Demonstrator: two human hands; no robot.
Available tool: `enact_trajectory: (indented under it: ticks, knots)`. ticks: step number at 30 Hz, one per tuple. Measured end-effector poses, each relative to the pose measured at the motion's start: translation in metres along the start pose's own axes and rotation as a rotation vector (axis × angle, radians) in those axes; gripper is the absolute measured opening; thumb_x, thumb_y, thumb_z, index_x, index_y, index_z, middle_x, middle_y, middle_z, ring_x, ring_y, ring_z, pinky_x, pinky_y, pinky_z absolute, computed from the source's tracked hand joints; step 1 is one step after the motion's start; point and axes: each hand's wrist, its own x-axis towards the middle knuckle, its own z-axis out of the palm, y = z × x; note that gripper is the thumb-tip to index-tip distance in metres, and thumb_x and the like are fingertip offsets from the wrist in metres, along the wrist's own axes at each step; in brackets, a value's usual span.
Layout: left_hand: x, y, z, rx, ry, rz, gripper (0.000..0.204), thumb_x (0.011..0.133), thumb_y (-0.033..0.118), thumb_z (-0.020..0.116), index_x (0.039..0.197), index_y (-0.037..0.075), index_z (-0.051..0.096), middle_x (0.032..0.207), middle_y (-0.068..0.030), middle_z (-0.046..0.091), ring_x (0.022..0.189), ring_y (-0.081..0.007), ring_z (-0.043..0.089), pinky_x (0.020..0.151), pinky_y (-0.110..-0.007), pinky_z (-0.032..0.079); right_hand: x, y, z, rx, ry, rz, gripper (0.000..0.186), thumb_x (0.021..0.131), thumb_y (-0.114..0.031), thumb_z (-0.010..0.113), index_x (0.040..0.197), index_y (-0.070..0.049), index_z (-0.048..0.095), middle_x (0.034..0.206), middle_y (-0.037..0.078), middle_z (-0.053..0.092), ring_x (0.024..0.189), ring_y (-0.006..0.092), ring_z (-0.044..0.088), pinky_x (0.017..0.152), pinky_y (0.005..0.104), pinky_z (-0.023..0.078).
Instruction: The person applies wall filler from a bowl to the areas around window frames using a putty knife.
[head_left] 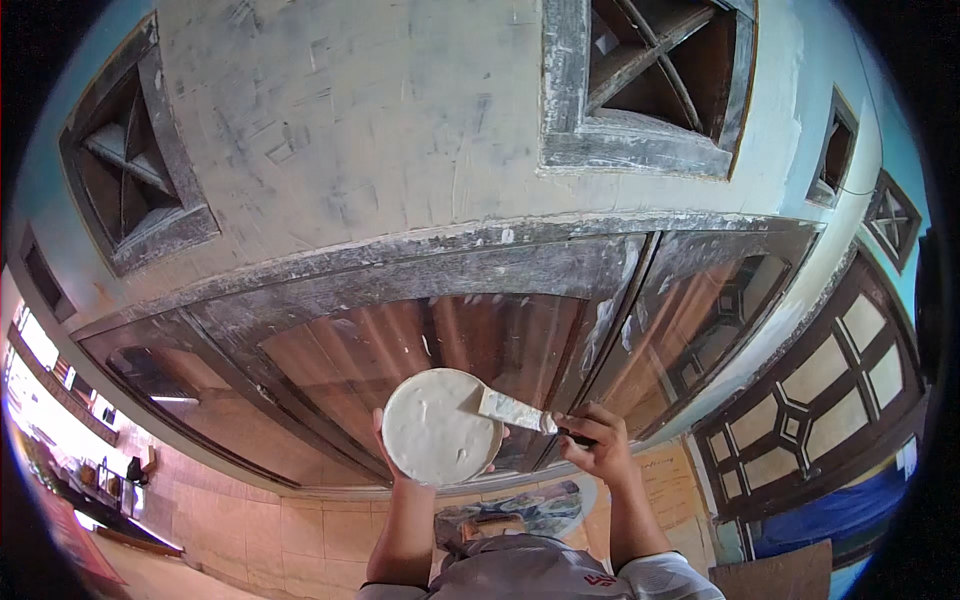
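Observation:
My left hand (381,432) holds a round tub (494,456) from beneath and around its sides, its fingertips showing at the right edge. White putty (436,428) fills the tub, its surface smooth with a few marks. In my right hand (598,440) is a putty knife (516,411), gripped by its dark handle. Its broad blade is coated with white paste and points left, with the tip over the tub's right rim. Whether the blade touches the putty, I cannot tell. Both hands are in front of glazed wooden panels.
A wall (350,120) with patchy filler rises ahead, with a wooden vent frame (640,150) set in it. Below it run dark-framed glass panels (450,340) smeared white. A panelled door (820,400) stands right, beside blue cloth (840,515). Tiled floor (240,525) lies below.

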Motion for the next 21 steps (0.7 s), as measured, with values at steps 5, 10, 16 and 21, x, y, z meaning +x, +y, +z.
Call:
enact_trajectory:
  ticks: [5, 10, 16, 21]
  knots:
    - [0.001, -0.017, 0.003, -0.304, 0.235, 0.218, 0.102, 0.081, 0.082, 0.05, 0.154, 0.011, 0.036, 0.156, -0.0242, 0.036, 0.128, -0.0597, 0.044, 0.081, -0.084, 0.044, -0.007, 0.033, -0.005, -0.114, 0.102, 0.121, 0.03, 0.078, -0.009, 0.077, 0.109, -0.006, 0.077, 0.084, 0.011, 0.065, 0.067, 0.0256, 0.065, 0.059, 0.0361, 0.052]
    - [0.006, -0.018, -0.021, 0.01, 0.107, 0.073, 0.099, 0.083, 0.081, 0.049, 0.153, 0.012, 0.039, 0.154, -0.0222, 0.04, 0.129, -0.0566, 0.045, 0.08, -0.084, 0.044, -0.006, 0.008, -0.016, -0.054, -0.034, 0.072, 0.03, 0.081, -0.011, 0.076, 0.11, -0.005, 0.076, 0.084, 0.014, 0.064, 0.072, 0.0289, 0.068, 0.065, 0.0366, 0.053]
    - [0.025, -0.029, -0.008, -0.112, -0.086, 0.029, 0.115, 0.073, 0.088, 0.055, 0.155, 0.011, 0.032, 0.156, -0.0267, 0.033, 0.132, -0.0625, 0.039, 0.092, -0.077, 0.046, -0.041, 0.066, -0.02, 0.19, 0.03, 0.528, 0.034, 0.098, -0.014, 0.062, 0.128, 0.001, 0.065, 0.09, 0.008, 0.068, 0.08, 0.0125, 0.063, 0.071, 0.0301, 0.05]
    - [0.031, -0.043, 0.005, -0.09, -0.037, 0.13, 0.126, 0.066, 0.088, 0.065, 0.155, 0.006, 0.03, 0.154, -0.0316, 0.032, 0.132, -0.0624, 0.038, 0.099, -0.076, 0.043, -0.035, 0.045, -0.024, 0.441, 0.083, 0.678, 0.037, 0.102, -0.011, 0.056, 0.137, 0.0, 0.059, 0.087, -0.001, 0.058, 0.077, 0.0064, 0.047, 0.069, 0.0243, 0.042]
